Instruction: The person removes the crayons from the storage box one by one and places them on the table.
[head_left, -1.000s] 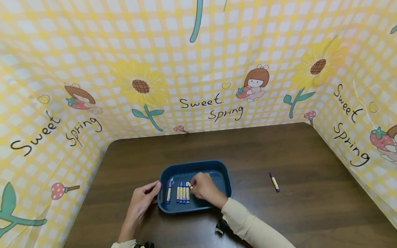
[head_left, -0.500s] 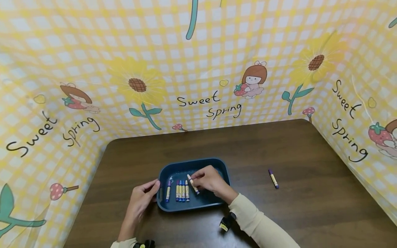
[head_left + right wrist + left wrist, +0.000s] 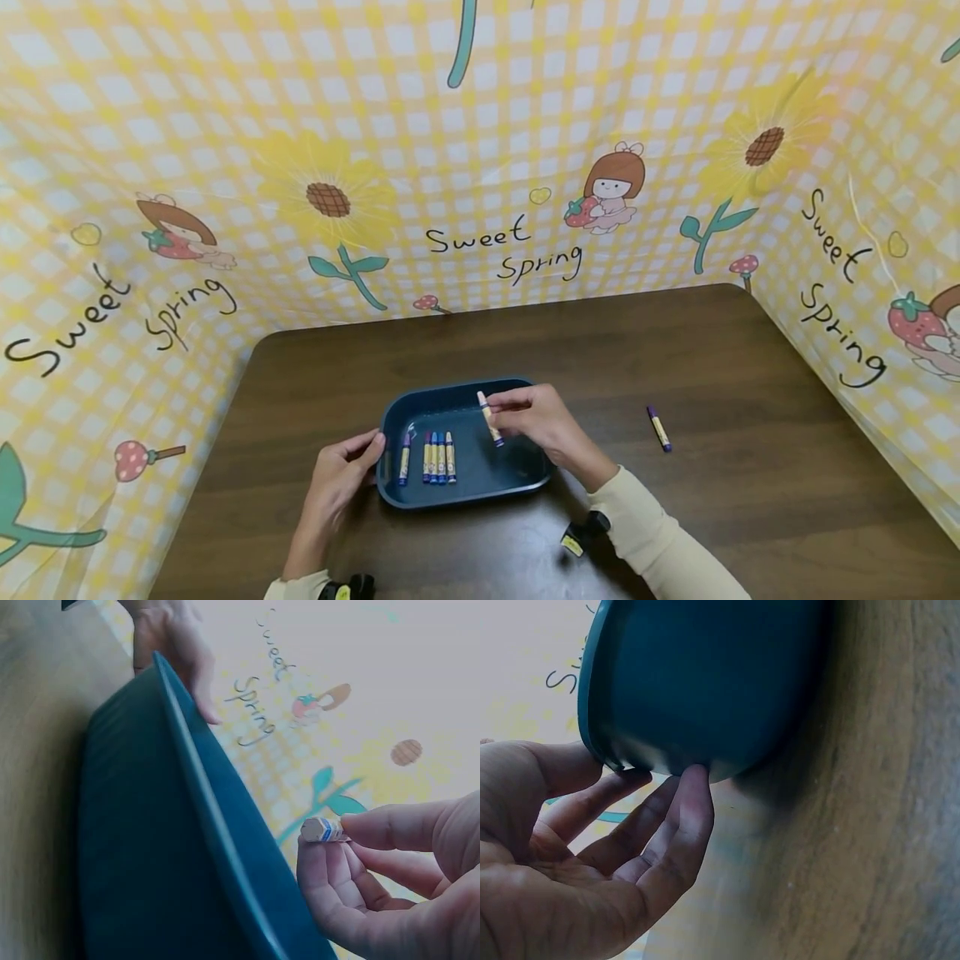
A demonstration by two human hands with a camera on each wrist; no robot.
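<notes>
My right hand (image 3: pixel 546 423) pinches a pale-tipped crayon (image 3: pixel 483 406) between thumb and fingers, tilted above the right half of a dark blue tray (image 3: pixel 480 487). Its pale end (image 3: pixel 316 829) shows in the right wrist view. At the tray's left end my left hand (image 3: pixel 339 483) grips the wall, thumb at the rim and fingertips (image 3: pixel 695 780) against the outside. Inside the tray several crayons (image 3: pixel 438 458) lie side by side in a row. One purple-tipped crayon (image 3: pixel 405 460) lies apart, left of that row.
Another purple-tipped crayon (image 3: pixel 659 429) lies on the brown wooden table (image 3: pixel 600 350), right of the tray. A yellow checked cloth (image 3: pixel 420 167) with printed flowers hangs around the table's back and sides.
My right hand has lifted the pale-tipped crayon from beside the row and carried it rightward and up. My left hand stays on the tray's left end.
</notes>
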